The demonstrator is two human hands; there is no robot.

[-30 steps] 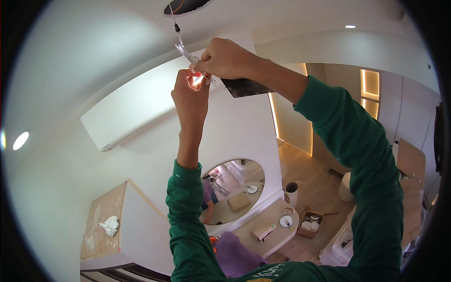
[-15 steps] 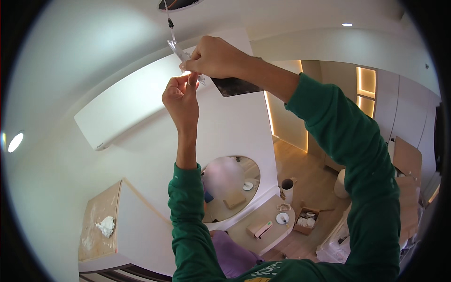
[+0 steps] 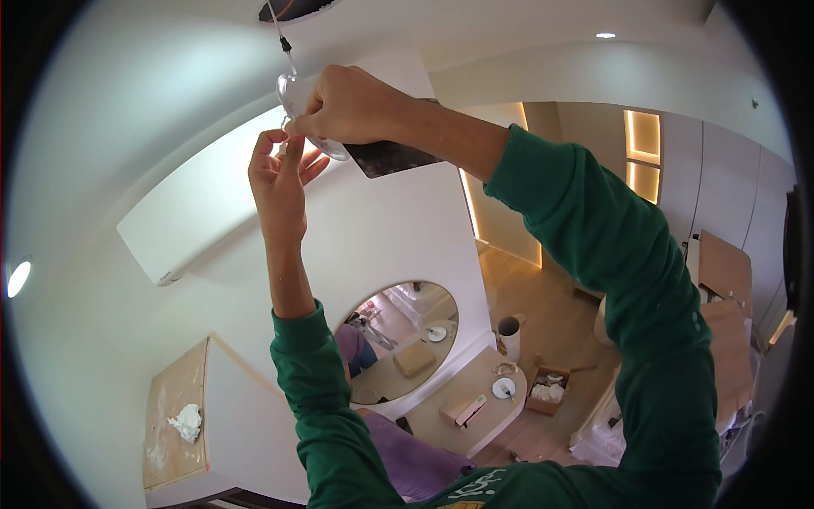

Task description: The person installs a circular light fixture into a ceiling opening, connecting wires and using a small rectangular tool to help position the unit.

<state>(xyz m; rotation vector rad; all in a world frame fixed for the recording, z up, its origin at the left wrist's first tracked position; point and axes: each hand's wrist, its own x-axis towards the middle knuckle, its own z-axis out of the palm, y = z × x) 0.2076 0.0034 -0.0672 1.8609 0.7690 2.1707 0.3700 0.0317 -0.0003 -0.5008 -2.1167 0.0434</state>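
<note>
A clear, round-rimmed downlight (image 3: 332,150) hangs by a thin cable with a black connector (image 3: 286,44) from a round hole (image 3: 298,8) in the ceiling. My right hand (image 3: 356,106) is closed on the fitting, its fingertips at the rim and the back of the hand covering much of it. Just below, my left hand (image 3: 280,182) is raised with thumb and index finger pinched around a small pale part at the rim, too small to make out. Its other fingers are spread behind the thumb.
Behind the hands are a white wall air conditioner (image 3: 195,204) and a dark panel (image 3: 386,159). Lower down are a round mirror (image 3: 407,322), a counter with a box (image 3: 462,410), a cabinet (image 3: 254,416) with a white lump (image 3: 186,422) on top, and a carton (image 3: 547,390).
Both hands and the downlight have shifted left in the picture. The downlight has turned, showing more of its round rim. My left hand's rear fingers have spread.
</note>
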